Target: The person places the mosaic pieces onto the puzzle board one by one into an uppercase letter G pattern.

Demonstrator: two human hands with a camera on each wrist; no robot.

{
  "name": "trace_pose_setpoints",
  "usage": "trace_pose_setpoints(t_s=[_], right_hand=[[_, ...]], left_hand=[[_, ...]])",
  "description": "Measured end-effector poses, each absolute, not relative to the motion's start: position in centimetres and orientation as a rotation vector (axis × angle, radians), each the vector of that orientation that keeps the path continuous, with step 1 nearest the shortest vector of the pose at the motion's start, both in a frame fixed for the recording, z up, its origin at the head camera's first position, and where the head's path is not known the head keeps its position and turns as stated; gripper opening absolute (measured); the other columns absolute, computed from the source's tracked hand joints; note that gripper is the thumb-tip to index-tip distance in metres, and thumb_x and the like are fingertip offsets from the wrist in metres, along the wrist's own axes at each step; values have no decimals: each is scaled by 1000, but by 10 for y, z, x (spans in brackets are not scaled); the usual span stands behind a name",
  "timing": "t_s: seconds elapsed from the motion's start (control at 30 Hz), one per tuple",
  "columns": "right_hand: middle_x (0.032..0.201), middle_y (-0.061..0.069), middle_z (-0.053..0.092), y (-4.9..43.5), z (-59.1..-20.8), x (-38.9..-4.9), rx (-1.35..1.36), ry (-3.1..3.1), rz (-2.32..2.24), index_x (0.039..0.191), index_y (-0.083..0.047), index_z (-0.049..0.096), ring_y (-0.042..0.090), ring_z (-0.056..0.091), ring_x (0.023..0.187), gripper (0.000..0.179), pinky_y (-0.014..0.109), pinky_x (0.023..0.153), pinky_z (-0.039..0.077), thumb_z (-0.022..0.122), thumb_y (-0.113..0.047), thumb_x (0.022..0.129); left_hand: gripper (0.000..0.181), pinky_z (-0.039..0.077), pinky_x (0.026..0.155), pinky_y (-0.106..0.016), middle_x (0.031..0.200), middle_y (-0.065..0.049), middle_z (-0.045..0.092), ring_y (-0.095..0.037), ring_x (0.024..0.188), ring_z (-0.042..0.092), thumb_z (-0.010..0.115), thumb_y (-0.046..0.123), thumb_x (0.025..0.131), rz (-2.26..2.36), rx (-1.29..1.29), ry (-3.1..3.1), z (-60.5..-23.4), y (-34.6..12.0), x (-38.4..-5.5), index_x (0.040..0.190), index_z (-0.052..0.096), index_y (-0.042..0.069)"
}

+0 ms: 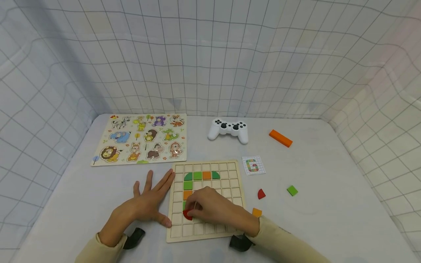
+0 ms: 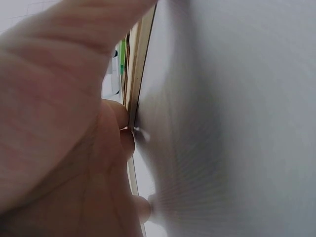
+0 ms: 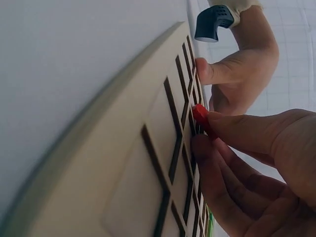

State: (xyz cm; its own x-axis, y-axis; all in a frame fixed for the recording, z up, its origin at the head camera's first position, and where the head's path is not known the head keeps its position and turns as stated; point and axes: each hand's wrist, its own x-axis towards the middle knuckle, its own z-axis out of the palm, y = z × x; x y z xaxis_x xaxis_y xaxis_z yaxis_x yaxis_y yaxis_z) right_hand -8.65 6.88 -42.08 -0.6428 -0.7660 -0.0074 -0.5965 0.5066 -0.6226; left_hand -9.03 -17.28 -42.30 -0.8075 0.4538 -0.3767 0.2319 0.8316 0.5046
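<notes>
A wooden grid board (image 1: pixel 232 182) lies flat in front of me. Along its upper left sit a dark green quarter-round tile (image 1: pixel 188 176), a light green square (image 1: pixel 197 175), an orange square (image 1: pixel 206 175) and another dark green quarter-round (image 1: pixel 215 175); green and orange squares run down the left column. My right hand (image 1: pixel 213 206) pinches a red quarter-round tile (image 3: pixel 202 118) between thumb and fingers at the bottom of that column, partly covering the tiles there. With fingers spread, my left hand (image 1: pixel 148 204) rests against the board's left edge.
Right of the board lie a pattern card (image 1: pixel 253 165), a red quarter-round (image 1: pixel 261 194), an orange square (image 1: pixel 257 212) and a green square (image 1: pixel 292 190). Farther back are an animal puzzle (image 1: pixel 141 138), a white game controller (image 1: pixel 228 129) and an orange bar (image 1: pixel 280 138).
</notes>
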Motion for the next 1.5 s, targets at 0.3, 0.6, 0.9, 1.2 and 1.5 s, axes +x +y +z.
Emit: trace_pose_setpoints(t_s=[0.3,0.6,0.9,1.2,1.5], right_hand=[[81,-13,67,67,-423,-81,-1243,2517,-764,92,-17,79,-7,53,73,5,5,70,41,74,-16,92],[85,-14,63,68,-422,-79,-1248,2523,-729,95,-20,79,-9,53,72,7,9,73,39,74,-24,92],[92,-11,64,73,-419,-78,-1268,2516,-749,100,-19,78,-5,53,74,11,6,69,40,74,-26,92],[101,-9,68,113,-412,-73,-1058,2538,-825,109,-18,76,-4,56,78,19,11,72,47,76,-21,90],[100,-7,69,179,-413,-63,-920,2615,-968,112,-16,73,4,61,87,24,23,77,53,77,-23,90]], left_hand=[[148,-12,99,-84,170,-9,-8,-60,143,-24,89,58,53,619,506,2515,-422,-173,-89,162,-1,16],[148,-12,99,-84,170,-9,-7,-60,143,-24,89,60,52,615,504,2522,-423,-174,-89,163,0,16],[148,-13,99,-84,170,-9,-8,-60,142,-25,88,61,53,605,488,2514,-423,-174,-90,163,1,17],[148,-15,100,-82,170,-8,-10,-58,143,-27,89,59,53,614,497,2509,-423,-173,-90,162,-1,17],[146,-16,101,-82,170,-6,-10,-57,143,-28,89,59,54,602,480,2502,-422,-173,-90,163,1,18]])
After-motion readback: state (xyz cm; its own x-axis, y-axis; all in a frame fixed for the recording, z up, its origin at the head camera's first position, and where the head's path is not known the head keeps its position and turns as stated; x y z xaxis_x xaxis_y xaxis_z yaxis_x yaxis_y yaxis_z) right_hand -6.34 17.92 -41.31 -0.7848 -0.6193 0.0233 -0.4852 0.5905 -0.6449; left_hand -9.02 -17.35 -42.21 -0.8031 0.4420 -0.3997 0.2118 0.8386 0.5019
